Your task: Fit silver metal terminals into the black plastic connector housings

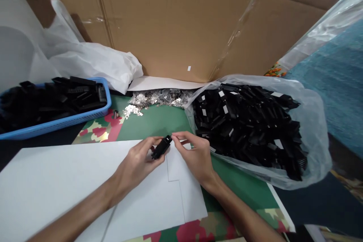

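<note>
My left hand [138, 160] is closed around a small black plastic part [162, 147], tilted with its upper end toward the right. At that end a small light spot shows. My right hand [195, 153] pinches thumb and forefinger together right beside this end; whatever lies between the fingertips is too small to make out. Both hands are above white sheets [70, 174] on the table. Behind them lies a pile of small shiny metal pieces [133, 110], partly in clear plastic bags [161, 97].
At the left stands a blue basket [70, 120] full of black plastic parts. A clear plastic bag [320, 140] at the right holds many similar parts, some with white patches. A cardboard box [170, 22] walls off the back, with a white bag [96, 60] against it.
</note>
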